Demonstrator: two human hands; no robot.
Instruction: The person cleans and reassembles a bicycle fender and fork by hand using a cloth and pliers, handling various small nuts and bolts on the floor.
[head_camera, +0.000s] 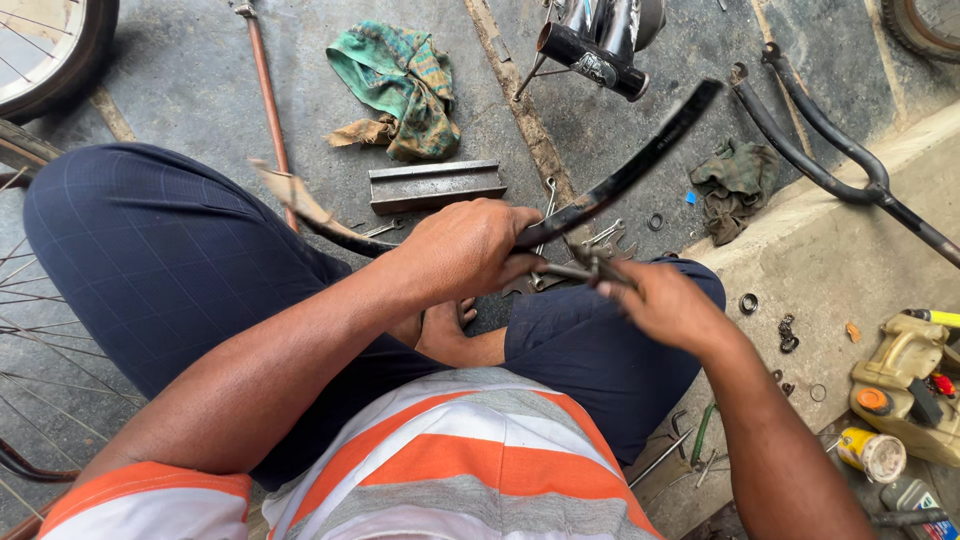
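Note:
My left hand (465, 248) is closed around the middle of a long curved black mudguard (640, 160) that runs from my left knee up toward the top right. My right hand (665, 300) grips a small metal tool (585, 268), blurred by motion, at a fitting on the mudguard just beside the left hand. I sit on the ground in dark blue trousers, a bare foot showing below the hands.
A metal channel bar (436, 185) and loose spanners (605, 238) lie ahead. Two rags (400, 85) (735, 185), a copper rod (268, 95), a black bicycle frame tube (830, 160), wheels (45, 50), washers (750, 302) and an oil jug (900, 385) surround me.

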